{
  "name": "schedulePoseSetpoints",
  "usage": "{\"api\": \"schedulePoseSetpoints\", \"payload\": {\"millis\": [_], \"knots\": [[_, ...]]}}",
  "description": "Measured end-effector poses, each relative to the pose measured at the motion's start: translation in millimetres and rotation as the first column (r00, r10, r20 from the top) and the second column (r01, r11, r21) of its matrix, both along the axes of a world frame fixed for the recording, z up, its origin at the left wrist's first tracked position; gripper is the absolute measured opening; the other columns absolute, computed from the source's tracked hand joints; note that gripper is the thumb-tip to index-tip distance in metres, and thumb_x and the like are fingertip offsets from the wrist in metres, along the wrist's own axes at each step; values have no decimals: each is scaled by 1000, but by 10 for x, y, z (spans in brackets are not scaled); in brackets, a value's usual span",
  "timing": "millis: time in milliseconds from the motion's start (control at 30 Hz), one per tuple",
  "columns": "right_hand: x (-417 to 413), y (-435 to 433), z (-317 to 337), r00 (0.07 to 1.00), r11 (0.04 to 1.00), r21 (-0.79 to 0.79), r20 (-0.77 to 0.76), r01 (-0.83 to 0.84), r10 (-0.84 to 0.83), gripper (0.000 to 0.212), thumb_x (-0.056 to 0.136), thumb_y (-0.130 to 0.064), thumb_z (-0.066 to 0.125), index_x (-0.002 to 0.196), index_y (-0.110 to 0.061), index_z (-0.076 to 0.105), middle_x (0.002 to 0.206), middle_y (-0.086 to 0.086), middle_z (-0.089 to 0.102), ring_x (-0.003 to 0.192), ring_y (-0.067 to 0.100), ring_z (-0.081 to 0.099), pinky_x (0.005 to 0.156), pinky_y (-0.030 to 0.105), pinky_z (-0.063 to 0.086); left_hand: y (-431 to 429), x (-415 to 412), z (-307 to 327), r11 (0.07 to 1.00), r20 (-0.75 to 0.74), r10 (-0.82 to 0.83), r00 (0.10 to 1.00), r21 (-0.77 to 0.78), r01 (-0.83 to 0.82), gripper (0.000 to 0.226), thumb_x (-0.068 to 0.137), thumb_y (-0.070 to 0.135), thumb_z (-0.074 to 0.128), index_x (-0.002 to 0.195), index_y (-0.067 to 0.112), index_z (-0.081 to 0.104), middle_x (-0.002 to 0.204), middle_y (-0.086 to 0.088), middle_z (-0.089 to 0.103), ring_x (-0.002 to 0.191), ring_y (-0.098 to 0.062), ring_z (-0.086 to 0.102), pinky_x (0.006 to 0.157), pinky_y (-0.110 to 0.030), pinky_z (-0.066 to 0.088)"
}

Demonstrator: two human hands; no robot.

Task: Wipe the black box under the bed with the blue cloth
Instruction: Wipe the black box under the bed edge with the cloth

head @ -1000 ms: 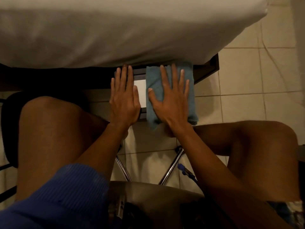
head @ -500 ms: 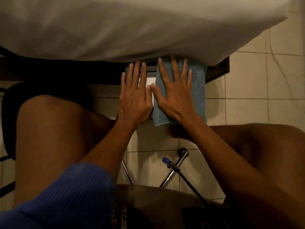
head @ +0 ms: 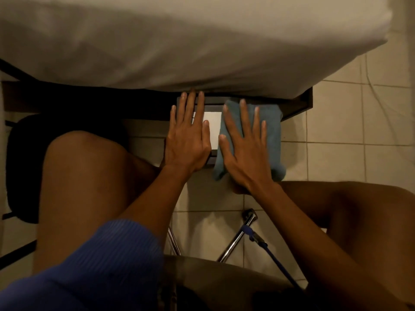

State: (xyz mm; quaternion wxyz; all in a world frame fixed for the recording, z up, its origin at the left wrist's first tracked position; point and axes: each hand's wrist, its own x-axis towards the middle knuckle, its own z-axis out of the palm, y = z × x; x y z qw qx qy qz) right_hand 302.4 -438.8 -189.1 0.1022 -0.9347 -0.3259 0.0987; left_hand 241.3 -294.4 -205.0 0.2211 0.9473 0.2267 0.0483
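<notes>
Your right hand (head: 247, 151) lies flat, fingers spread, pressing the blue cloth (head: 270, 131) onto the black box (head: 213, 102), which sits on the tiled floor (head: 336, 153) just under the bed's (head: 179, 41) edge. Your left hand (head: 186, 144) rests open and flat on the box beside its white label (head: 212, 126).

Single head-worn wide-angle view, looking steeply down, close over knees, tiled floor (head: 336, 135), bed edge (head: 202, 52)

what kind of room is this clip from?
Most likely a bedroom in a home. A bed with a pale sheet fills the top of the view, its dark frame stands on a tiled floor, and a black box sits under the bed's edge.
</notes>
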Motion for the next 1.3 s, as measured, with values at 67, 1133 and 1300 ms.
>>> {"api": "schedulePoseSetpoints", "payload": {"millis": [67,1133,1300], "knots": [[-45,-71,23,999,999,-5,-35,-37,37,66,103,-52,27,162,-30,6,169,6,-7,156,31,-11,125,48,-9,11,4,3,1000,-17,-7,1000,-2,7,61,103,35,20,158,15,5,166,-7,4,153,-21,-2,125,-42,2],[94,167,48,913,913,18,-19,407,-407,70,100,-61,26,161,-35,5,167,18,-12,153,44,-11,123,56,-4,-9,8,-2,998,39,40,998,-56,-38,57,104,31,27,158,25,10,166,-5,7,153,-20,0,125,-39,3],[143,248,7,880,880,-38,-26,473,-474,71,100,-62,24,161,-34,1,167,18,-11,152,44,-13,124,57,-4,0,14,9,999,16,31,999,-39,-30,57,104,32,24,158,23,9,166,-6,6,154,-21,-1,125,-41,3]]}}
